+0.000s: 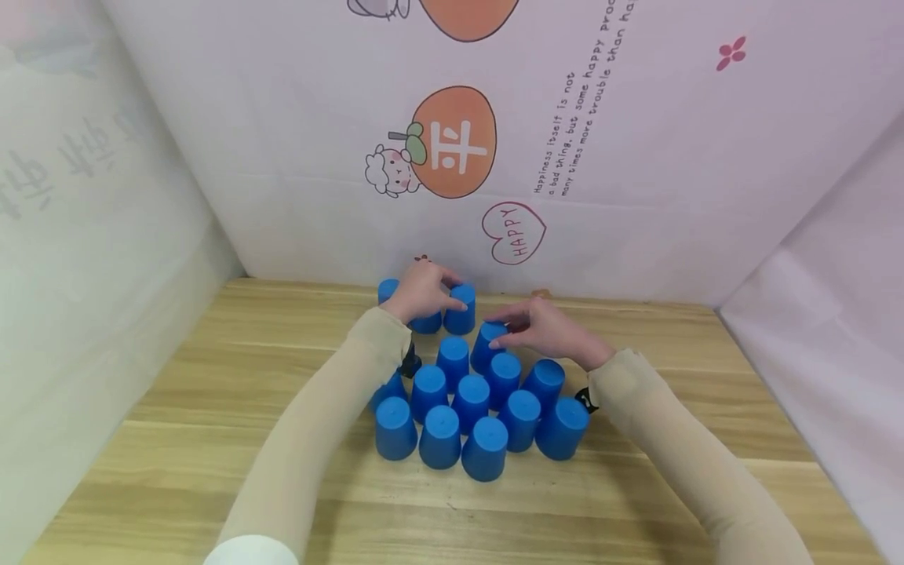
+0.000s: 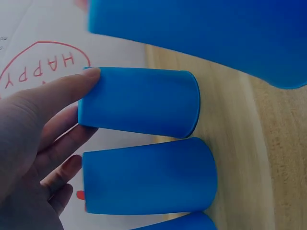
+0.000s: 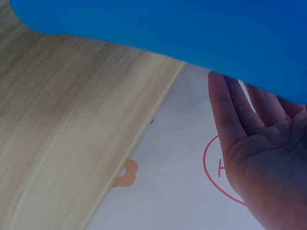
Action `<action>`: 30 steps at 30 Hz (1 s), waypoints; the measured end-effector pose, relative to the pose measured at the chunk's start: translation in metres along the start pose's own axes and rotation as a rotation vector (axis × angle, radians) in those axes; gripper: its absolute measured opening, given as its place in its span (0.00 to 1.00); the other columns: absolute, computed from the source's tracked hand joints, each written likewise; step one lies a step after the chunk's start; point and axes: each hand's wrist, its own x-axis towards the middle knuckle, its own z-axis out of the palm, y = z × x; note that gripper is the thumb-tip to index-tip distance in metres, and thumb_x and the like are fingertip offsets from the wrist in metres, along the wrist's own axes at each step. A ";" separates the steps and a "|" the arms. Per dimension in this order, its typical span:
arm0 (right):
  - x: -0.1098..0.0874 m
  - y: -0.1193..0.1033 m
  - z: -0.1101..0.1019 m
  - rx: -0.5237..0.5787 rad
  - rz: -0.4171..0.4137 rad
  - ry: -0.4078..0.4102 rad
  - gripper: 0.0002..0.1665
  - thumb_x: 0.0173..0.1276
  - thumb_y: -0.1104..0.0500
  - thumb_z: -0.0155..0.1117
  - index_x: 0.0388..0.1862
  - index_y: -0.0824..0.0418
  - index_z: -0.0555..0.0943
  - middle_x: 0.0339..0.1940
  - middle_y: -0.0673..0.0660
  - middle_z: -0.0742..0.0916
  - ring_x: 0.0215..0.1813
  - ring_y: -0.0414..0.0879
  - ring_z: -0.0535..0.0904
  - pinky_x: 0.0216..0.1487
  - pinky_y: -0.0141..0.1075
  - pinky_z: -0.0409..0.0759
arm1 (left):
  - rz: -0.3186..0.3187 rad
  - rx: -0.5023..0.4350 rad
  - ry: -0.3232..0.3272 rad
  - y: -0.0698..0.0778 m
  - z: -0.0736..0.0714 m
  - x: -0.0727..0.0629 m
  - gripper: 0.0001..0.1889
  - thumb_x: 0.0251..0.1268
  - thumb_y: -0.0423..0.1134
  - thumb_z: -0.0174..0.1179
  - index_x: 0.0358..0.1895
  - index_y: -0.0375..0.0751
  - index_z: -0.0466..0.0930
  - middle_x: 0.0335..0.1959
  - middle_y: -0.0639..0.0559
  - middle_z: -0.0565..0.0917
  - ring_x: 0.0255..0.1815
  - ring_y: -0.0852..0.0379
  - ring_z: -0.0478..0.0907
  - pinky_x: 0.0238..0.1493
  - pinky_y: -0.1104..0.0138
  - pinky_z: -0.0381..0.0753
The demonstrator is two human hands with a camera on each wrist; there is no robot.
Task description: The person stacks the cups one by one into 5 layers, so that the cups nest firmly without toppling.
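Observation:
Many blue plastic cups stand upside down on a wooden table. At the back, my left hand (image 1: 422,290) pinches one blue cup (image 1: 460,318) near its base, thumb on one side and fingers on the other. The left wrist view shows a second cup (image 2: 148,177) close beside that one, near the lower fingers. My right hand (image 1: 547,328) holds another blue cup (image 1: 486,351) between thumb and fingers, at the back of the front group. In the right wrist view a large blue cup (image 3: 144,24) hides the fingertips and thumb.
Several more upturned cups (image 1: 441,439) stand packed in rows toward the front of the wooden table (image 1: 636,510). A printed white cloth (image 1: 318,196) hangs along the table's back edge, with more white cloth at both sides.

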 end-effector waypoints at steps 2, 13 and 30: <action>0.000 0.000 0.000 0.009 -0.001 -0.005 0.28 0.68 0.53 0.74 0.64 0.60 0.82 0.55 0.54 0.88 0.55 0.49 0.85 0.57 0.49 0.82 | -0.007 0.003 -0.007 0.000 0.001 -0.001 0.25 0.61 0.50 0.74 0.60 0.44 0.85 0.56 0.50 0.86 0.58 0.52 0.79 0.60 0.57 0.78; -0.002 0.000 0.000 0.005 0.004 0.002 0.27 0.68 0.54 0.74 0.64 0.61 0.82 0.55 0.53 0.88 0.55 0.48 0.85 0.57 0.49 0.82 | -0.032 -0.013 -0.001 0.002 -0.004 -0.001 0.27 0.62 0.48 0.74 0.61 0.39 0.83 0.57 0.47 0.84 0.60 0.49 0.78 0.62 0.56 0.77; -0.001 0.002 0.002 0.015 0.020 0.017 0.27 0.68 0.55 0.75 0.63 0.62 0.82 0.55 0.55 0.88 0.55 0.50 0.85 0.58 0.50 0.81 | 0.027 -0.255 0.210 0.017 -0.083 -0.074 0.31 0.60 0.51 0.75 0.66 0.46 0.79 0.64 0.50 0.79 0.69 0.48 0.68 0.67 0.46 0.69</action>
